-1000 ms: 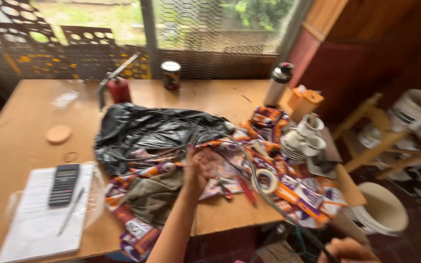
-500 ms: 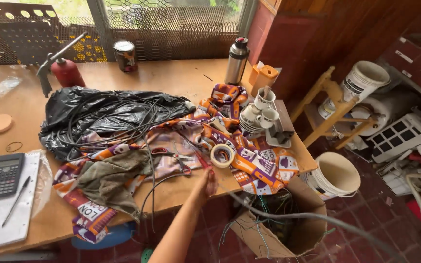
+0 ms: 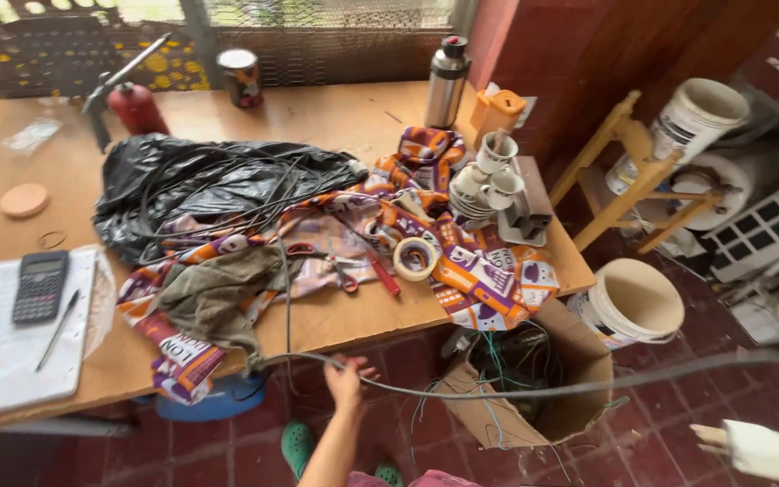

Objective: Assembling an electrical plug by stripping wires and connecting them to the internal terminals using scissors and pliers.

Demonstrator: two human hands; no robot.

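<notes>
The left hand [image 3: 344, 379] grips a grey cable [image 3: 534, 390] just below the front edge of the wooden table [image 3: 335, 117]. The cable runs right past a cardboard box [image 3: 570, 397] beside the table. On the table lie a black plastic bag [image 3: 191, 180], a tape roll [image 3: 415, 258] and a calculator [image 3: 40, 286]. A white plug [image 3: 759, 449] shows at lower right, well apart from the table.

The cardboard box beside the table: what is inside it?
The cardboard box holds tangled wires, green and dark. Its walls and the grey cable crossing it hide the bottom.
</notes>
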